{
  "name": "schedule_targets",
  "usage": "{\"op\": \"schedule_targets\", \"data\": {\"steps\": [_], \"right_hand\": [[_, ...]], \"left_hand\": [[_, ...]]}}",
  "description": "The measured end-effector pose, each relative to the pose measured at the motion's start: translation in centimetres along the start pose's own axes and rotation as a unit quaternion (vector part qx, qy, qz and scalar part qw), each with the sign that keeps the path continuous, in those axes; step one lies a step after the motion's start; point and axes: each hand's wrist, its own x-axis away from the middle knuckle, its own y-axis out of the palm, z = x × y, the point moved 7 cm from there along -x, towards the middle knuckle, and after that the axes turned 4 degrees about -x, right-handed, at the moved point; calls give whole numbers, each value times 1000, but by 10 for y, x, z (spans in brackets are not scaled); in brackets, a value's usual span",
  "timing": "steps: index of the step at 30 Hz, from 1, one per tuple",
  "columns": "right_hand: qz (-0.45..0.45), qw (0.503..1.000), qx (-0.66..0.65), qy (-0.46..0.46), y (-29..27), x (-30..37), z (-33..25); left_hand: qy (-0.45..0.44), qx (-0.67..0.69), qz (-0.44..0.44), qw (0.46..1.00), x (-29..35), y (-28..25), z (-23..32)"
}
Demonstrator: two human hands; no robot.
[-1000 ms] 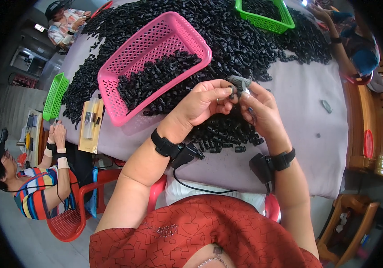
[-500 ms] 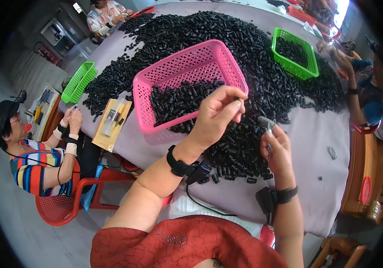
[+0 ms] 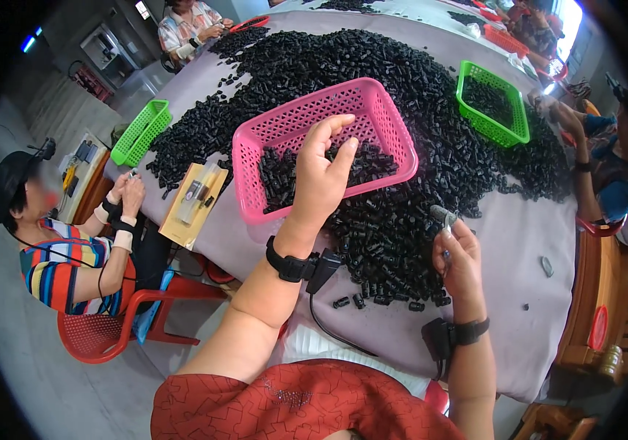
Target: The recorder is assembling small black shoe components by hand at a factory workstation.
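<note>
My left hand (image 3: 322,174) hangs over the pink basket (image 3: 290,121), fingers spread apart and nothing visible in them. Small black plastic parts (image 3: 361,165) fill the basket's right half below it. My right hand (image 3: 457,253) is lower right, over the edge of the big black parts heap (image 3: 402,81), and pinches a small grey metal tool (image 3: 443,216) between thumb and fingers. Both wrists wear black bands with a small device and cable.
A green basket (image 3: 491,103) with black parts stands at the far right, another green basket (image 3: 140,132) at the table's left edge. A yellow card with parts (image 3: 195,194) lies left of the pink basket. Seated people work at the left, far end and right.
My left hand moved away from my right hand, out over the pink basket, and opened its fingers. My right hand stayed low with the grey tool.
</note>
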Motion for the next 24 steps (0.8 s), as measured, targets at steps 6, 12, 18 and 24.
{"op": "schedule_targets", "data": {"steps": [6,12,18,24], "right_hand": [[1,1000,3,2,3,3,-2],[18,1000,11,3,-2,5,0],[-17,1000,16,-4,3,1,-2],[-9,1000,8,-2,2,1,-2]], "left_hand": [[-46,23,-136,989,29,42,14],[-10,-132,-456,880,76,95,9],[84,-237,-482,840,97,110,-7],[75,-237,-472,846,98,113,-13]]}}
